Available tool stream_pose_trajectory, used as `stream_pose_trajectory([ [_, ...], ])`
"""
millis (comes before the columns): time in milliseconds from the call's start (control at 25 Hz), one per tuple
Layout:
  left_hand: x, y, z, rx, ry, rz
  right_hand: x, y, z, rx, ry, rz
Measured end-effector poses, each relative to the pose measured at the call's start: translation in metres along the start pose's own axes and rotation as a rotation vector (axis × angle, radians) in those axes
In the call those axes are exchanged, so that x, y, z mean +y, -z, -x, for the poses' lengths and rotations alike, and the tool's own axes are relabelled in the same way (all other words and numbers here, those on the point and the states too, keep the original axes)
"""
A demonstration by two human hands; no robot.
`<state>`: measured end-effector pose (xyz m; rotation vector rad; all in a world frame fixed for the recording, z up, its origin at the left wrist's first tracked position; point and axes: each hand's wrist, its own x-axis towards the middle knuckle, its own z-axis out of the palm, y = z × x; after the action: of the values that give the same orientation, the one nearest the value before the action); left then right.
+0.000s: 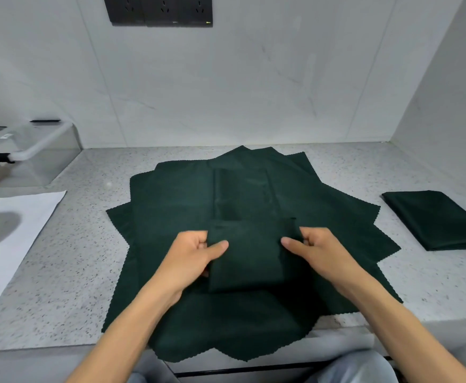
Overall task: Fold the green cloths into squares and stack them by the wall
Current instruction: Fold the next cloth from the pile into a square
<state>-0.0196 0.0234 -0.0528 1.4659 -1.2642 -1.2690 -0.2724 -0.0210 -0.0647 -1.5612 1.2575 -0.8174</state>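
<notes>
Green folded cloth [249, 255] pinched between both hands — left hand [196, 254], right hand [319, 251] — above spread cloths [171, 205] (speckled bench [74, 258] beneath).

Speckled countertop [254, 313]; grey marbled wall [226, 92]

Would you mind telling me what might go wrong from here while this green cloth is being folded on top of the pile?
1. The left hand and right hand pinch only the side edges of the half-folded cloth, so its layers may slip out of square.
2. It lies on the spread pile of unfolded cloths, which may drag along when it is lifted.
3. That pile overhangs the counter front and could slide off.
</notes>
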Motion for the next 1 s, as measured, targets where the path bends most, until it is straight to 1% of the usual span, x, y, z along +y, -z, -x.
stream_pose_trajectory([
  [80, 0.002, -0.001, -0.024, 0.091, 0.056, -0.088, 0.001, -0.003, -0.024, 0.080, -0.098, 0.189],
  [120, 0.000, -0.002, -0.032, 0.118, 0.067, -0.115, 0.004, -0.004, -0.032, 0.118, -0.113, 0.284],
  [200, -0.007, -0.003, -0.040, 0.149, 0.066, -0.120, 0.012, -0.010, -0.038, 0.193, -0.080, 0.503],
  [240, -0.014, -0.003, -0.042, 0.158, 0.045, -0.159, 0.014, -0.014, -0.038, 0.231, -0.055, 0.600],
  [360, -0.031, -0.004, -0.044, 0.213, -0.097, -0.384, 0.019, -0.028, -0.035, 0.328, 0.003, 0.829],
  [400, -0.034, -0.005, -0.043, 0.237, -0.135, -0.426, 0.020, -0.030, -0.035, 0.346, 0.014, 0.859],
  [520, -0.035, -0.009, -0.043, 0.301, -0.220, -0.473, 0.023, -0.030, -0.039, 0.388, 0.024, 0.845],
  [680, -0.032, -0.014, -0.048, 0.353, -0.226, -0.521, 0.023, -0.025, -0.048, 0.419, 0.058, 0.848],
  [760, -0.030, -0.013, -0.049, 0.338, -0.196, -0.557, 0.021, -0.024, -0.052, 0.400, 0.040, 0.853],
  [880, -0.026, -0.009, -0.046, 0.224, -0.149, -0.585, 0.020, -0.026, -0.054, 0.416, -0.014, 0.844],
  [920, -0.026, -0.010, -0.044, 0.194, -0.135, -0.648, 0.019, -0.028, -0.052, 0.428, -0.031, 0.853],
  [960, -0.029, -0.013, -0.041, 0.195, -0.135, -0.764, 0.019, -0.030, -0.050, 0.438, -0.050, 0.861],
  [1000, -0.033, -0.018, -0.037, 0.236, -0.152, -0.913, 0.019, -0.032, -0.049, 0.453, -0.059, 0.861],
])
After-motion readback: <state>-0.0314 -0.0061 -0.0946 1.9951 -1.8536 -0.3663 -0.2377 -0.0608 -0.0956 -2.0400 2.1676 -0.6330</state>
